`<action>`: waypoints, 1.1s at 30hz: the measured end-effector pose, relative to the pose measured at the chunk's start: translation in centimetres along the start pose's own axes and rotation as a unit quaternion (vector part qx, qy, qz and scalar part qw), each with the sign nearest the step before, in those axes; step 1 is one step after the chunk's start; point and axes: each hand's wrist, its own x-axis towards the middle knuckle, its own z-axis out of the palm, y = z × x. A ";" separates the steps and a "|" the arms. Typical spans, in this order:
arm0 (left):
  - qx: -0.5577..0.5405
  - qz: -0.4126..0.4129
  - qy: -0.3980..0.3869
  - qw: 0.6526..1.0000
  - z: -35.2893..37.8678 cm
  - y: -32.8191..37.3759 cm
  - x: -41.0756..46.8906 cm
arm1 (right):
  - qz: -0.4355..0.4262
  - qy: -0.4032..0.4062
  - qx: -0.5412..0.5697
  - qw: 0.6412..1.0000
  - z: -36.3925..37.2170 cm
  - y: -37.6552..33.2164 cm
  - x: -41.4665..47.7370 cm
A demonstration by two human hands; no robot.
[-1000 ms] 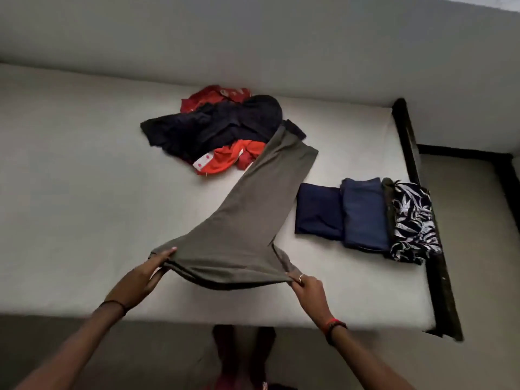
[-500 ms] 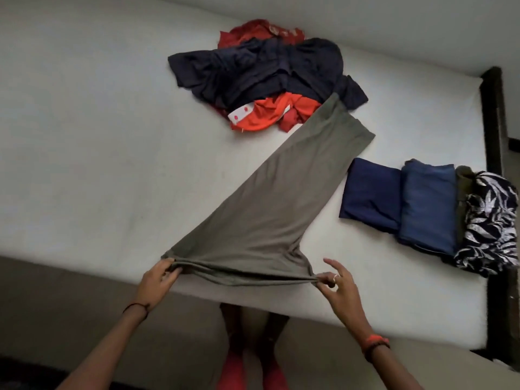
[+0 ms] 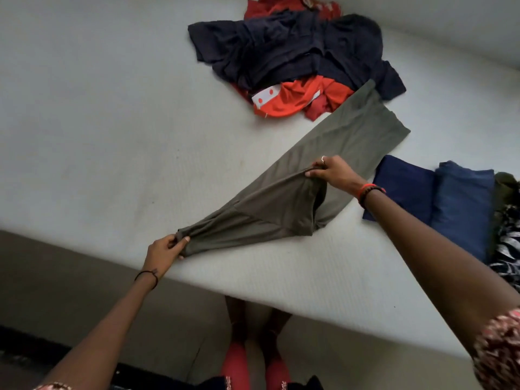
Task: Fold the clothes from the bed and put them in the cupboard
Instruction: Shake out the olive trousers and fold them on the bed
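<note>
Across the white bed, from near its front edge toward the far side, lie olive trousers. Their far end touches an unfolded navy-and-red pile cut off at the top. Folded clothes by the bed's right edge run out of frame. The left hand and right hand each pinch the trousers' near end.
</note>
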 end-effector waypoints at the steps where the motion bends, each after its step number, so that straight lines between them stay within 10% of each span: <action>1: -0.006 -0.002 0.005 1.000 0.1 0.0 0.1 | 0.005 0.003 -0.014 1.000 0.3 -0.2 1.6; 12: 0.236 0.080 0.056 0.967 -0.5 0.5 0.9 | -0.024 0.163 -0.099 0.981 6.5 -3.1 2.4; 23: 0.158 -0.057 -0.216 0.962 -3.3 4.9 2.6 | -0.188 -0.015 -0.145 0.971 23.9 -7.8 -8.7; 33: 0.133 -0.047 -0.300 0.943 -4.7 10.5 -0.7 | -0.129 0.055 -0.068 0.988 26.2 -12.0 -11.9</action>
